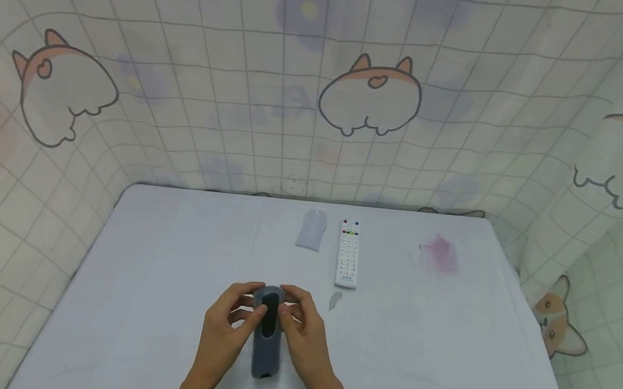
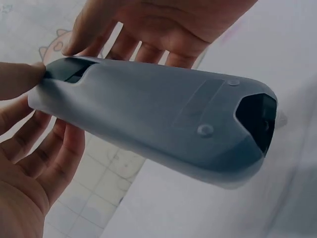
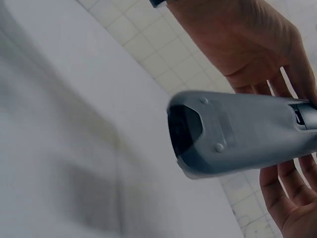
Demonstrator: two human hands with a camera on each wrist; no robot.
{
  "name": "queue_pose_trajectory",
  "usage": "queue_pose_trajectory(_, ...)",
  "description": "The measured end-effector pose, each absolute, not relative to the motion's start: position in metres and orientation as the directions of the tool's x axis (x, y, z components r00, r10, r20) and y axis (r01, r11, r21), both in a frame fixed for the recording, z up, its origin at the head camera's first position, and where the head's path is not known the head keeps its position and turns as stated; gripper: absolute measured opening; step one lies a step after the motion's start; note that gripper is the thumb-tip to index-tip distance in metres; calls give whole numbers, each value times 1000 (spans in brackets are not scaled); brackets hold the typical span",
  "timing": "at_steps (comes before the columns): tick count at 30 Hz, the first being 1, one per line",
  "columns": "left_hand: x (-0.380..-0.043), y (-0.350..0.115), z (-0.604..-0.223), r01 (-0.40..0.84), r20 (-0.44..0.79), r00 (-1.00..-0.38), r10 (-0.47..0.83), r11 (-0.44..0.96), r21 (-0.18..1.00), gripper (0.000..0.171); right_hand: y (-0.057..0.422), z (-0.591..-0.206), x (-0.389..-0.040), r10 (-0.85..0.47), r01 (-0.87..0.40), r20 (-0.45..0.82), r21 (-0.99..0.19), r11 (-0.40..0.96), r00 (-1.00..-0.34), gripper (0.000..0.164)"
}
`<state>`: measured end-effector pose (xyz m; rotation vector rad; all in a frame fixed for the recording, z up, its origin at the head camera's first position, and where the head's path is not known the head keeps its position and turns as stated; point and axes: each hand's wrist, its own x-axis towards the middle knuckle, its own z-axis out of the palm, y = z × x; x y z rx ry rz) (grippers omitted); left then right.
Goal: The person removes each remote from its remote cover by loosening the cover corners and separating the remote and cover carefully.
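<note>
A grey-blue remote cover (image 1: pixel 266 357), with a dark device (image 1: pixel 269 320) showing through its oval opening, is held up by both hands in the head view. My left hand (image 1: pixel 223 333) grips the left side of its far end, thumb on the dark part. My right hand (image 1: pixel 306 343) holds the opposite side, thumb near the opening. In the left wrist view the cover (image 2: pixel 153 109) shows small round bumps and a cut-out at its near end. The right wrist view shows the same cover (image 3: pixel 247 126) from another side, with fingers (image 3: pixel 292 183) below it.
A white remote control (image 1: pixel 348 254) with many buttons lies farther back on the white table (image 1: pixel 164 254). Left of it is a translucent sleeve (image 1: pixel 312 229). A small grey mark (image 1: pixel 335 300) and a pink stain (image 1: pixel 442 253) show on the cloth. Patterned curtains (image 1: pixel 211 111) surround the table.
</note>
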<state>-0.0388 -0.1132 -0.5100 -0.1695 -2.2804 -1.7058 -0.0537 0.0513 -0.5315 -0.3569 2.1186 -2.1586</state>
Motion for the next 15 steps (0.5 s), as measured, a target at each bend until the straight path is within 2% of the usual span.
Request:
queue_pose_trajectory(8,-39,-114,-518,189,212,-975,-66,252,949,36,57,-533,-59,-234,-245,222,-967,75,-947,34)
queue_pose_trajectory(15,-39,-116,-521,147,166,-985,-49,276,950,35,63,-532,-63,-251,-286,255,-953,98,-934,33)
